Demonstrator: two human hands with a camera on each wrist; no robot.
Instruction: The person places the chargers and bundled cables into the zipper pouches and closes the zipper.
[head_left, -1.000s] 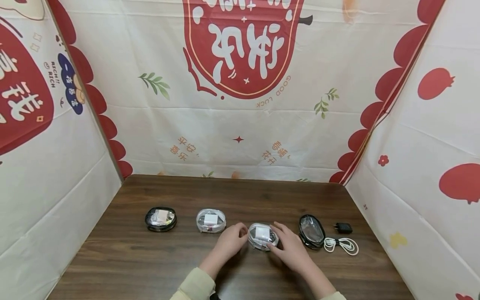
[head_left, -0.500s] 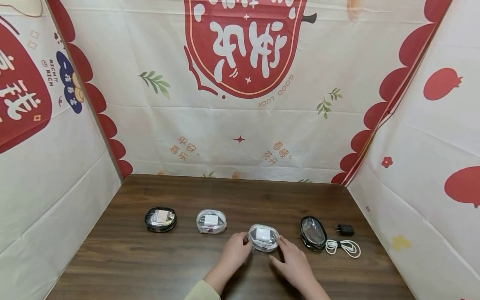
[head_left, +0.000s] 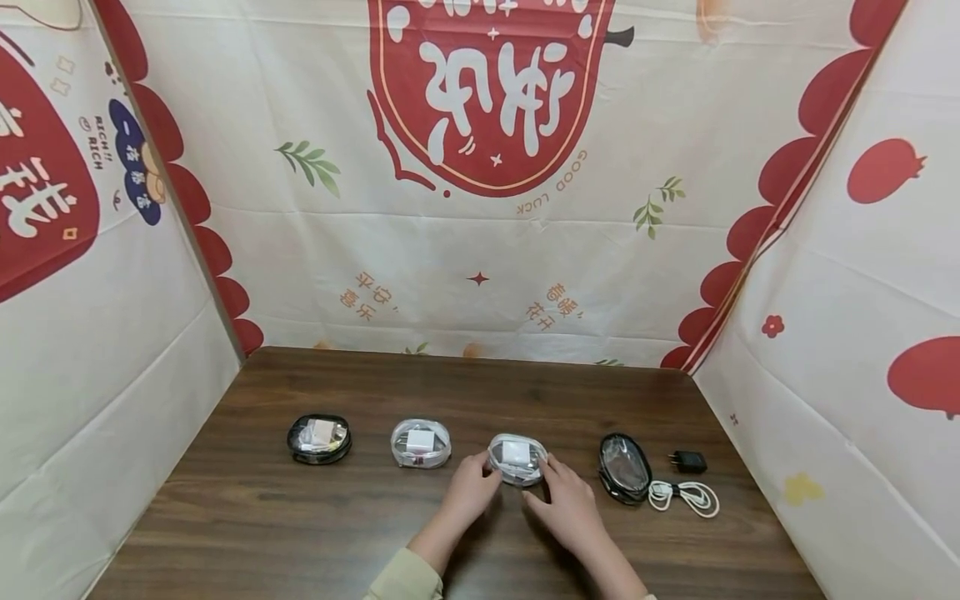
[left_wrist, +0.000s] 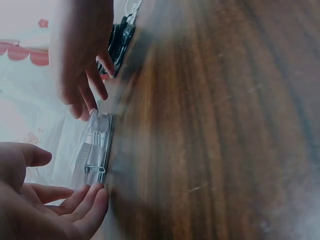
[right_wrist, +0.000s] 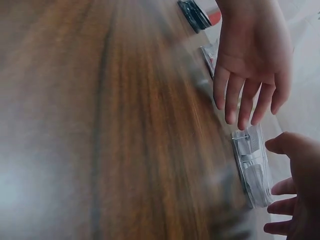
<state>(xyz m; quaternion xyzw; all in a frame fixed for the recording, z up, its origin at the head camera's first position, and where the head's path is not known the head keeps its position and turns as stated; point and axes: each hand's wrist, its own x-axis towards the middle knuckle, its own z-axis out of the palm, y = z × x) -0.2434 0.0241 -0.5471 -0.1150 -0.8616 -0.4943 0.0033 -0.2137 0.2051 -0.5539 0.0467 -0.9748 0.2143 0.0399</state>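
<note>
Shifted forward, the clear pouch (head_left: 517, 460) is lying crosswise between left hand (head_left: 471, 490) and right hand (head_left: 567, 500). Both are holding fingers loosely spread.

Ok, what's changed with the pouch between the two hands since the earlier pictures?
The pouch has moved away from the person and slightly left. The right hand has lifted its thumb off the pouch's near edge; its fingertips are at the right end. Unchanged: the left hand at the left end, the other clear pouch, both black pouches, plug and cable.
</note>
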